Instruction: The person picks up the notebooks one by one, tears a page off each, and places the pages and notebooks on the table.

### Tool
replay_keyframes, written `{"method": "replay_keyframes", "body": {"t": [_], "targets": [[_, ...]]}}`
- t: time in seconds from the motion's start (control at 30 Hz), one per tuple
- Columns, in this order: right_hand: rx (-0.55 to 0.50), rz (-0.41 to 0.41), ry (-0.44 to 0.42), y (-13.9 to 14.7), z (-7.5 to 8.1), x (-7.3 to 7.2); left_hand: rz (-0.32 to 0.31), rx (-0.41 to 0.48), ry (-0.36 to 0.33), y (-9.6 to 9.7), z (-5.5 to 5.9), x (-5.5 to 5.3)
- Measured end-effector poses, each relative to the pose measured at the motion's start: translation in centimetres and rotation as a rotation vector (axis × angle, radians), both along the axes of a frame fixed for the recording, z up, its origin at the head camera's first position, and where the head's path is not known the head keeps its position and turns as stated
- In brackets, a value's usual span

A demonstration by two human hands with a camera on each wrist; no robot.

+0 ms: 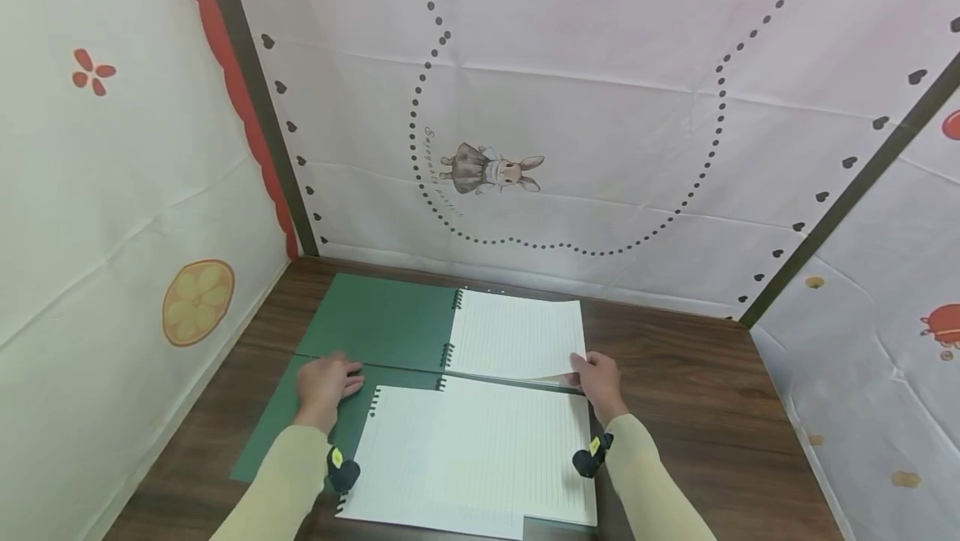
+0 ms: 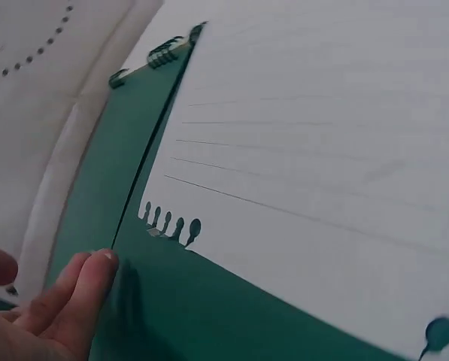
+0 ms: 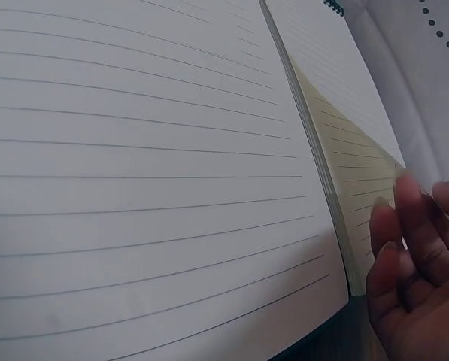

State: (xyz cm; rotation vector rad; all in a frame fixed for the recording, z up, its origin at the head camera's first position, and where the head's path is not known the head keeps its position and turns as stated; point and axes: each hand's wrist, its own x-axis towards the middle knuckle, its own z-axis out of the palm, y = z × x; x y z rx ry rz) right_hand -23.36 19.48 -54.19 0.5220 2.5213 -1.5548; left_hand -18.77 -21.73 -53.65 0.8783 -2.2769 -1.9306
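Two open spiral notebooks lie one beyond the other. The far notebook has a green cover [image 1: 390, 320] at left and a lined page [image 1: 517, 333] at right. My right hand [image 1: 597, 383] pinches that page's near right corner, which is lifted and shows the page beneath in the right wrist view. On the near notebook, a loose sheet [image 1: 427, 458] with a ragged punched edge lies partly over the lined page [image 1: 555, 458] and green cover [image 2: 171, 308]. My left hand [image 1: 324, 389] rests on the green covers by the seam between the notebooks, fingers relaxed, holding nothing.
The notebooks lie on a dark wood table [image 1: 697, 408]. A printed white cloth [image 1: 600, 149] stands as a wall behind, with similar cloth at left and right. Black wrist cameras [image 1: 342, 471] sit on both sleeves.
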Motion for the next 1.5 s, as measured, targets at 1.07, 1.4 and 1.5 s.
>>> {"method": "replay_keyframes", "body": {"t": [1.07, 1.4, 1.5], "targets": [[-0.047, -0.022, -0.006, 0.2, -1.0, 0.3, -0.904, -0.897, -0.026, 7.3, -0.8, -3.8], [0.049, -0.042, -0.015, 0.7, -0.9, 1.1, -0.92, -0.886, -0.067, 8.3, -0.3, -3.7], [0.073, -0.064, 0.001, 0.5, -0.9, 1.0, -0.922, -0.882, -0.072, 8.3, -0.1, -3.7]]}}
